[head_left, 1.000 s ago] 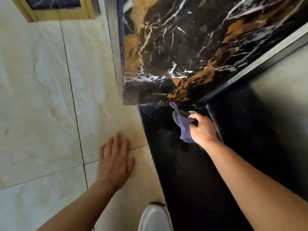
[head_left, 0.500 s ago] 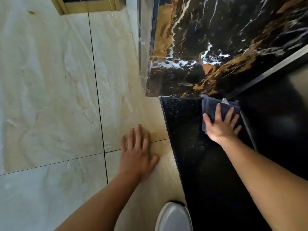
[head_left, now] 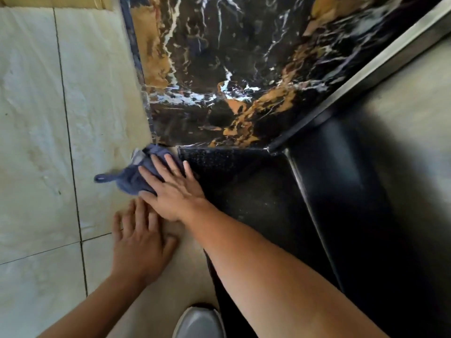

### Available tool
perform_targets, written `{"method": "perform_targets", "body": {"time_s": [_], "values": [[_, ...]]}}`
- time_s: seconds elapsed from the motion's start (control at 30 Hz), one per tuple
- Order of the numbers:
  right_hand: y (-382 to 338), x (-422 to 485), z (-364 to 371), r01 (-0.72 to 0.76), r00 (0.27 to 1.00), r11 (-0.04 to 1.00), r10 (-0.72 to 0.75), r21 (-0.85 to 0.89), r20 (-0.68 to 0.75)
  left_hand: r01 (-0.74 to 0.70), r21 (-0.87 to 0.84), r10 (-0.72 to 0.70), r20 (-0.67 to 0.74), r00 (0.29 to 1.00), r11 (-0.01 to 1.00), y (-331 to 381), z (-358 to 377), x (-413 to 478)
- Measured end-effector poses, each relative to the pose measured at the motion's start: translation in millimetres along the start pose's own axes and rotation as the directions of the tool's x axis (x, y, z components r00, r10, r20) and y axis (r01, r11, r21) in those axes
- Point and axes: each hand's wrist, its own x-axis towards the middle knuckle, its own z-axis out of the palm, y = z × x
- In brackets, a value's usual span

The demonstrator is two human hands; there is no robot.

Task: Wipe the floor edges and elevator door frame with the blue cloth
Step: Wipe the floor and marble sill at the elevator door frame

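Head view: right hand (head_left: 174, 193) (flat) presses blue cloth (head_left: 136, 176).

A blue cloth (head_left: 136, 176) lies on cream floor tiles (head_left: 36, 142) beside black marble (head_left: 219, 69) veined gold and white.

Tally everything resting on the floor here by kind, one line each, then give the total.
Hands: 2, the left hand flat on the beige tile, the right hand pressing the cloth
Blue cloth: 1
Shoe: 1, a grey toe at the bottom edge
Total: 4
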Motion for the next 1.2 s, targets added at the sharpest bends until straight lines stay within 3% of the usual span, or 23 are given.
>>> {"method": "perform_targets", "body": {"time_s": [0.07, 0.13, 0.27, 0.4, 0.47, 0.5, 0.57, 0.6, 0.63, 0.7, 0.77, 0.83, 0.93, 1.03, 1.13, 1.2], "values": [[43, -20, -2, -0.127, 0.991, 0.992, 0.125, -0.022, -0.056, 0.015, 0.039, -0.017, 0.043, 0.999, 0.999, 2, -6, 1], [92, -52, 2, -0.336, 0.935, 0.942, 0.333, -0.002, -0.119, 0.006, 0.095, -0.017, 0.115, 0.993, 0.995, 1, -11, 2], [162, -107, 8, -0.722, 0.678, 0.680, 0.732, 0.127, -0.065, -0.028, 0.117, 0.008, 0.168, 0.986, 0.993, -7, -13, 5], [137, -86, 3, -0.841, 0.508, 0.481, 0.860, 0.249, 0.055, -0.017, 0.091, 0.000, 0.181, 0.983, 0.996, -2, -12, 4], [97, -62, 2, -0.816, 0.549, 0.519, 0.833, 0.255, 0.060, 0.001, 0.052, -0.012, 0.214, 0.977, 0.999, -2, -12, 7], [67, -50, 3, -0.754, 0.639, 0.613, 0.768, 0.235, 0.046, 0.001, 0.051, -0.014, 0.247, 0.969, 0.999, -5, -14, 6], [6, -31, 9, -0.502, 0.860, 0.841, 0.509, 0.202, 0.017, -0.039, 0.038, 0.026, 0.291, 0.956, 0.998, -8, -16, 5], [-26, -19, 10, -0.310, 0.950, 0.930, 0.309, 0.199, 0.034, -0.071, 0.031, 0.058, 0.310, 0.949, 0.997, -13, -18, 5], [-47, -8, 7, -0.133, 0.990, 0.974, 0.120, 0.185, 0.080, -0.116, 0.017, 0.103, 0.343, 0.934, 0.993, -15, -22, 5], [-69, 18, -5, 0.101, 0.976, 0.989, -0.119, 0.106, 0.180, -0.177, -0.013, 0.170, 0.363, 0.916, 0.984, -23, -30, 5], [-65, 30, -18, 0.183, 0.948, 0.982, -0.188, 0.043, 0.255, -0.207, -0.038, 0.208, 0.325, 0.922, 0.978, -29, -38, 5], [-52, 35, -23, 0.210, 0.943, 0.976, -0.218, 0.059, 0.250, -0.208, -0.106, 0.225, 0.182, 0.957, 0.972, -43, -43, 9], [-47, 31, -13, 0.200, 0.960, 0.975, -0.214, 0.093, 0.178, -0.172, -0.308, 0.190, 0.026, 0.982, 0.935, -70, -51, 16], [-55, 41, -2, 0.187, 0.977, 0.981, -0.180, -0.049, 0.112, -0.034, -0.338, -0.023, -0.162, 0.987, 0.940, -90, -48, 22], [-67, 83, -8, 0.088, 0.996, 0.992, -0.089, -0.086, -0.002, 0.188, -0.306, -0.237, -0.132, 0.962, 0.933, -97, -47, 35], [-75, 127, -20, -0.020, 0.998, 0.999, 0.018, -0.040, -0.063, 0.226, -0.255, -0.263, -0.118, 0.958, 0.940, -103, -45, 48]]}}
